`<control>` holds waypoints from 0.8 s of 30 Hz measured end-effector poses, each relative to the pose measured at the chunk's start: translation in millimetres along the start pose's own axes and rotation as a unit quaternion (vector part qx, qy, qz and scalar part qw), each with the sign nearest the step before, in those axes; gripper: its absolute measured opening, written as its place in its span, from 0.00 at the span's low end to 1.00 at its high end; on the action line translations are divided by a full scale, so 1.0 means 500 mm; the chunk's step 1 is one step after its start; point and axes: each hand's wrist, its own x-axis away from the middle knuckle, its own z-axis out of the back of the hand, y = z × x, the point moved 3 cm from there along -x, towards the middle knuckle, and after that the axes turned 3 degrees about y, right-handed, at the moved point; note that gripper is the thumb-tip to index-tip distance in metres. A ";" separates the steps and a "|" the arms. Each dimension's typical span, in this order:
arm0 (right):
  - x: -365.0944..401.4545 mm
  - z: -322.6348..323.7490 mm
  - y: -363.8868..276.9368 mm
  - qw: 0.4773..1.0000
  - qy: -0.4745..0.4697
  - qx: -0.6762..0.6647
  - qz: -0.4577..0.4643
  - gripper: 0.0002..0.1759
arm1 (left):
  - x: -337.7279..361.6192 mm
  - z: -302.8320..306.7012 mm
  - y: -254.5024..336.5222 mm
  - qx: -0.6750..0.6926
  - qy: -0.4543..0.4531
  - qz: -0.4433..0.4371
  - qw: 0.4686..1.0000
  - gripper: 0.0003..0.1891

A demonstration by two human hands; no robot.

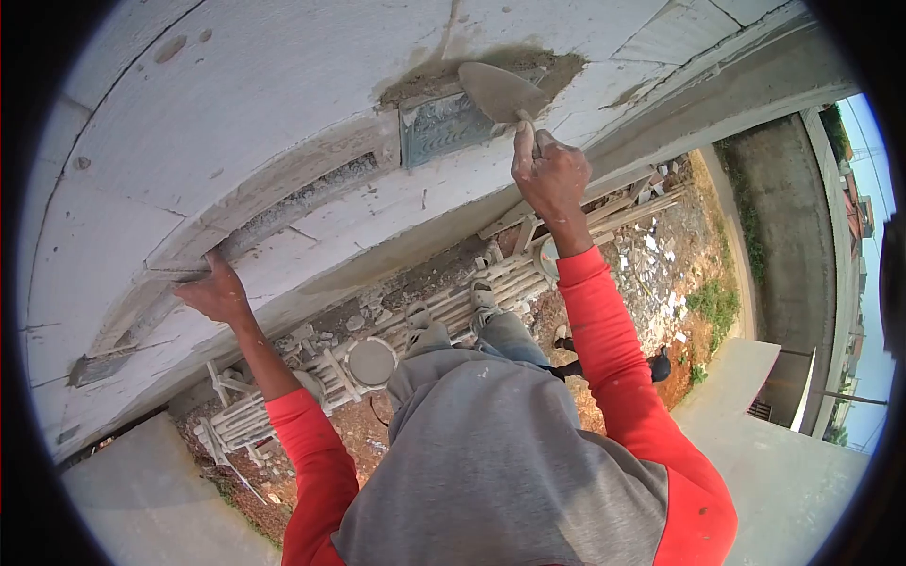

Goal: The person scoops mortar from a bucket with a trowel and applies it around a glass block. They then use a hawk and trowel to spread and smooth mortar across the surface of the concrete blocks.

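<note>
My right hand [550, 174] grips the handle of a pointed trowel [500, 92]. Its blade lies against a patch of wet grey mortar [415, 90] on the pale block wall [283, 85]. Right under the blade, partly covered by it, is a bluish-grey rectangular box [442, 132] set into the wall. My left hand [219, 291] rests at the strip between two recesses, thumb and fingers spread apart; some fingertips are hidden in the recess [311, 193].
Below me runs a platform of wooden poles [510, 288], where my feet stand. On it sits a round bucket of grey mix [371, 362]. Rubble [651, 264] covers the ground. Another person's dark shoe [660, 365] shows beneath. A concrete wall [797, 217] stands at right.
</note>
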 end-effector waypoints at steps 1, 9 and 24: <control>-0.017 0.006 0.050 0.999 0.027 0.020 -0.038 0.25 | -0.003 0.001 0.006 0.008 -0.005 -0.010 1.000 0.46; 0.146 0.074 0.354 0.917 0.012 -0.170 -0.361 0.33 | 0.137 0.066 0.047 0.173 0.028 -0.071 0.982 0.27; 0.527 0.002 0.278 0.808 -0.126 -0.274 -0.506 0.31 | 0.506 -0.130 0.441 0.238 -0.407 -0.115 0.874 0.41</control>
